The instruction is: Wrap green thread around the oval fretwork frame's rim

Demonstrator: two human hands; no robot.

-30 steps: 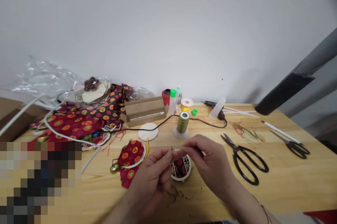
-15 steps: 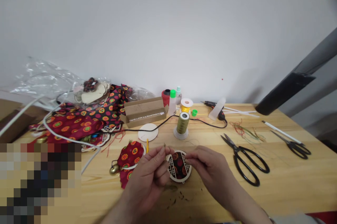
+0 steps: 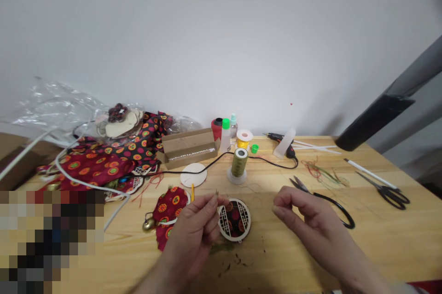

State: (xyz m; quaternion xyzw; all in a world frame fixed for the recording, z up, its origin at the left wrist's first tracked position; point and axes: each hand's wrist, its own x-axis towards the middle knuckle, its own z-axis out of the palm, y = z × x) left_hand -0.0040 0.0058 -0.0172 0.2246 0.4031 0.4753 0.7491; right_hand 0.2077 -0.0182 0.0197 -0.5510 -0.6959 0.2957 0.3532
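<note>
My left hand is closed in a pinch, and a thin olive tip, apparently thread, pokes up between thumb and forefinger. Right beside its fingertips lies a round wooden frame with white lattice strips over dark patterned fabric. My right hand hovers to the right of the frame, thumb and fingertips pressed together; whatever is in them is too fine to make out. Behind the frame an olive thread spool stands upright. Large black-handled scissors are partly hidden by my right hand.
Left of my left hand lies a red patterned fabric piece with a brass bell. Farther back are an open cardboard box, a white disc, small bottles and a glue gun. Smaller scissors lie at right.
My right hand has moved right, away from the round frame, and now covers part of the large scissors. My left hand stays nearly in place, still pinching.
</note>
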